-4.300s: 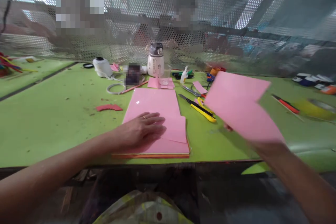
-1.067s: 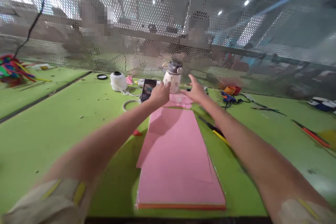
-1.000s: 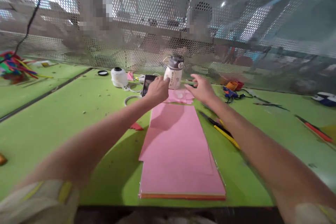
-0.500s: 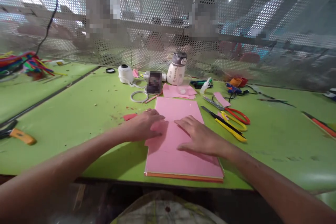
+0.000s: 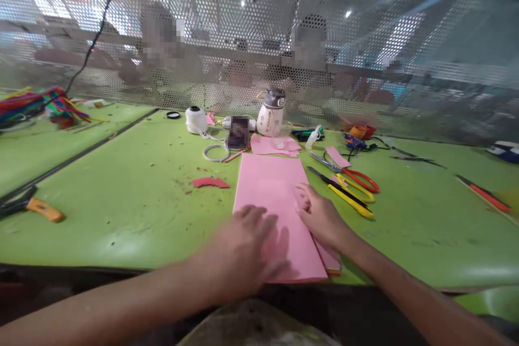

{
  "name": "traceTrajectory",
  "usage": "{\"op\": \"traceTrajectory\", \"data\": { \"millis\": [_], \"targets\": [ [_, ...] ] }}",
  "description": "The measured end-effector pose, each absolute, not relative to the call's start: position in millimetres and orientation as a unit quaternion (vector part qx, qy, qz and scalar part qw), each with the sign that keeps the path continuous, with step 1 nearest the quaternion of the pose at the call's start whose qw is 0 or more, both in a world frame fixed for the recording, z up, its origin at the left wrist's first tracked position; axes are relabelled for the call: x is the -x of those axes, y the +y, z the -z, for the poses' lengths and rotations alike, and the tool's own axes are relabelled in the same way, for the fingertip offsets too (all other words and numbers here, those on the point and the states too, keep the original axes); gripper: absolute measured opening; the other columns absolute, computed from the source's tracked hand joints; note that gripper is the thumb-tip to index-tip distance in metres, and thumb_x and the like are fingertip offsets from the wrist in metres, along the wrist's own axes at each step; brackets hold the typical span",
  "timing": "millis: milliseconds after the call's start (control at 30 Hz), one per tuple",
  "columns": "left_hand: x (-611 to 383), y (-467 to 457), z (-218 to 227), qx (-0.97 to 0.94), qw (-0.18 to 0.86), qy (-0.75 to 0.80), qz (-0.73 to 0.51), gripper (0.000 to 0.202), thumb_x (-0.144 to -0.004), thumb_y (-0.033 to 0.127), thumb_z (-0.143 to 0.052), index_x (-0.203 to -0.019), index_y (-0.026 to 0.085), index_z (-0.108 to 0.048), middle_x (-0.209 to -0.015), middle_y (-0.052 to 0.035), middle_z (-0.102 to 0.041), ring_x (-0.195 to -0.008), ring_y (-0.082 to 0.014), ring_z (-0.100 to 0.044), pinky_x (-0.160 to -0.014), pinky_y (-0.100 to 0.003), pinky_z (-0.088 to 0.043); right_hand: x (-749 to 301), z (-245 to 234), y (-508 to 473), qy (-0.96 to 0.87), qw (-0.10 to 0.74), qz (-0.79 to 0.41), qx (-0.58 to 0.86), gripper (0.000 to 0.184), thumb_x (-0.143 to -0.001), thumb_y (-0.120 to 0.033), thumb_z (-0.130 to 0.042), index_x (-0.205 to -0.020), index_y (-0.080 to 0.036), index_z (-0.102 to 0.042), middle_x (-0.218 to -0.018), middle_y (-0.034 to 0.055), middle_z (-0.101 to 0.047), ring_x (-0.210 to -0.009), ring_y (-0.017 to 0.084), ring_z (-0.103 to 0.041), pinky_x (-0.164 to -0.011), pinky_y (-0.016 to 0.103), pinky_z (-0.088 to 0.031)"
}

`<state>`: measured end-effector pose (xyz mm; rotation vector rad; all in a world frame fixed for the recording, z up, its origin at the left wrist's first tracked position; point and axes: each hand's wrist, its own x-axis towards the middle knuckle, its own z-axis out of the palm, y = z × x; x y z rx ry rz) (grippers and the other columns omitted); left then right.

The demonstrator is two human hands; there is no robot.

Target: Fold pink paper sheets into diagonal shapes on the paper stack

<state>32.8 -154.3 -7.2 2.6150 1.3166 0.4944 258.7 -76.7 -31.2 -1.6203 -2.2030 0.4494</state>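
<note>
A pink paper sheet [image 5: 267, 184] lies on a stack of coloured paper at the table's front edge, slightly askew to it, so that the stack's lower right corner [image 5: 333, 265] shows. My left hand [image 5: 239, 254], smeared by motion, hovers over or touches the sheet's lower left part with fingers apart. At the sheet's right edge, my right hand [image 5: 320, 213] has its fingers curled in around the paper. A curved red paper piece [image 5: 211, 182] rests to the left of the stack.
Right of the stack lie red-handled scissors [image 5: 357, 178], yellow-handled scissors [image 5: 360, 190] and a yellow cutter knife [image 5: 351, 203]. Behind it are pink scraps [image 5: 267, 144], a bottle [image 5: 271, 116] and a white ring [image 5: 216, 153]. An orange-handled cutter [image 5: 46, 209] sits left.
My left hand has come nearer and lower over the paper. The right hand has moved to the sheet's right edge and its fingers have curled. The top sheet has shifted toward me.
</note>
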Motion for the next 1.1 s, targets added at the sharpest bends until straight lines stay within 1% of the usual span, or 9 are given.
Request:
{"op": "traceTrajectory", "data": {
  "millis": [67, 167, 300, 400, 500, 667, 833, 933, 1100],
  "targets": [
    [-44, -170, 14, -0.896, 0.077, 0.418, -0.13, 0.078, -0.086, 0.072, -0.053, -0.135, 0.012, -0.057, -0.135, -0.026, -0.057, -0.127, -0.0477, -0.053, -0.101, -0.065, -0.047, -264, 28, -80, -0.791, 0.176, -0.153, 0.565, 0.038, -0.081, -0.008, -0.054, -0.115, -0.016, -0.067, -0.08, 0.0032, -0.068, -0.077, 0.019, -0.067, -0.079, 0.031, -0.053],
    [-48, -176, 22, -0.899, 0.07, 0.424, -0.085, 0.084, -0.082, 0.072, -0.058, -0.14, 0.011, -0.053, -0.146, -0.0298, -0.046, -0.136, -0.0544, -0.04, -0.106, -0.071, -0.039, -267, 15, -70, -0.812, 0.164, -0.125, 0.545, 0.018, -0.081, -0.012, -0.055, -0.087, -0.016, -0.072, -0.088, 0.0092, -0.069, -0.079, 0.022, -0.065, -0.08, 0.036, -0.051],
    [-32, -162, 19, -0.918, 0.065, 0.387, -0.058, 0.059, -0.085, 0.048, -0.069, -0.131, 0.013, -0.058, -0.142, -0.0248, -0.052, -0.136, -0.0467, -0.045, -0.111, -0.063, -0.04, -262, 1, -34, -0.848, 0.152, -0.109, 0.496, 0.025, -0.08, -0.025, -0.07, -0.103, -0.015, -0.071, -0.115, 0.0149, -0.067, -0.108, 0.029, -0.059, -0.101, 0.042, -0.043],
    [-12, -142, 10, -0.94, 0.086, 0.322, -0.073, 0.045, -0.087, 0.038, -0.067, -0.127, 0.017, -0.061, -0.139, -0.0188, -0.056, -0.135, -0.0376, -0.048, -0.112, -0.052, -0.044, -258, 4, -13, -0.864, 0.121, -0.136, 0.469, 0.031, -0.067, -0.029, -0.083, -0.093, -0.015, -0.072, -0.103, 0.0125, -0.07, -0.102, 0.029, -0.061, -0.095, 0.039, -0.046],
    [8, -117, -1, -0.952, 0.096, 0.284, -0.054, 0.033, -0.09, 0.028, -0.062, -0.123, 0.022, -0.065, -0.142, -0.0132, -0.056, -0.137, -0.0298, -0.049, -0.115, -0.043, -0.042, -258, 14, -14, -0.855, 0.121, -0.158, 0.479, 0.032, -0.065, -0.028, -0.083, -0.092, -0.013, -0.073, -0.099, 0.0129, -0.07, -0.097, 0.028, -0.063, -0.09, 0.038, -0.048],
    [25, -86, -24, -0.927, 0.131, 0.352, 0.013, 0.05, -0.086, 0.02, -0.058, -0.137, 0.022, -0.059, -0.149, -0.0112, -0.053, -0.135, -0.0295, -0.053, -0.111, -0.042, -0.045, -263, 28, -34, -0.808, 0.188, -0.182, 0.529, 0.048, -0.071, -0.023, -0.073, -0.117, -0.012, -0.069, -0.117, 0.0138, -0.067, -0.105, 0.026, -0.063, -0.095, 0.037, -0.048],
    [29, -83, -21, -0.902, 0.161, 0.4, 0.001, 0.086, -0.073, 0.0, -0.046, -0.153, 0.031, -0.038, -0.159, -0.0022, -0.042, -0.14, -0.0244, -0.048, -0.112, -0.041, -0.045, -274, 42, -40, -0.755, 0.268, -0.184, 0.569, 0.056, -0.072, -0.026, -0.067, -0.126, -0.012, -0.065, -0.097, 0.0078, -0.062, -0.086, 0.023, -0.061, -0.082, 0.037, -0.051],
    [28, -91, -13, -0.875, 0.192, 0.443, -0.032, 0.084, -0.075, -0.001, -0.041, -0.153, 0.032, -0.038, -0.159, -0.0014, -0.041, -0.135, -0.0232, -0.054, -0.107, -0.038, -0.049, -280, 48, -44, -0.735, 0.309, -0.189, 0.573, 0.046, -0.073, -0.029, -0.061, -0.116, -0.014, -0.07, -0.085, 0.0042, -0.058, -0.076, 0.021, -0.058, -0.075, 0.036, -0.051],
    [16, -110, -9, -0.821, 0.225, 0.516, -0.095, 0.064, -0.086, 0.008, -0.04, -0.147, 0.021, -0.047, -0.147, -0.0087, -0.056, -0.126, -0.0239, -0.06, -0.103, -0.037, -0.051, -285, 50, -51, -0.699, 0.373, -0.202, 0.576, 0.035, -0.078, -0.036, -0.054, -0.1, -0.015, -0.072, -0.077, 0.0039, -0.06, -0.071, 0.02, -0.058, -0.07, 0.034, -0.05]
  ]
}}
